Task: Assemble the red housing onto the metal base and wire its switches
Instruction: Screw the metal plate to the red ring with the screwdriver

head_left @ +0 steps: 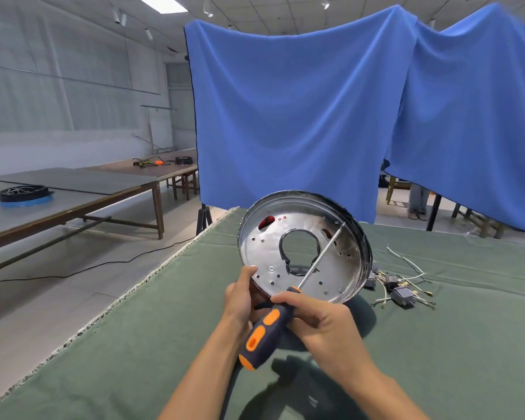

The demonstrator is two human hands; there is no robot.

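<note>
I hold the round metal base (264,247) tilted up above the green table, its shiny inner face toward me. My left hand (240,295) grips its lower rim, thumb on the inside. Red of the housing (266,222) shows through cut-outs near the top left; the housing itself is hidden behind the base. My right hand (315,319) grips a dark blue and orange screwdriver (265,328). Its shaft slants up to the right across the base, the tip near the upper right rim. The grey switches with wires (402,294) lie on the cloth to the right of the base.
The green cloth-covered table (134,344) has its left edge running diagonally beside me. A blue curtain (300,116) hangs behind it. To the left stand long tables with a blue wire coil (23,197) and tools. A black cable crosses the floor.
</note>
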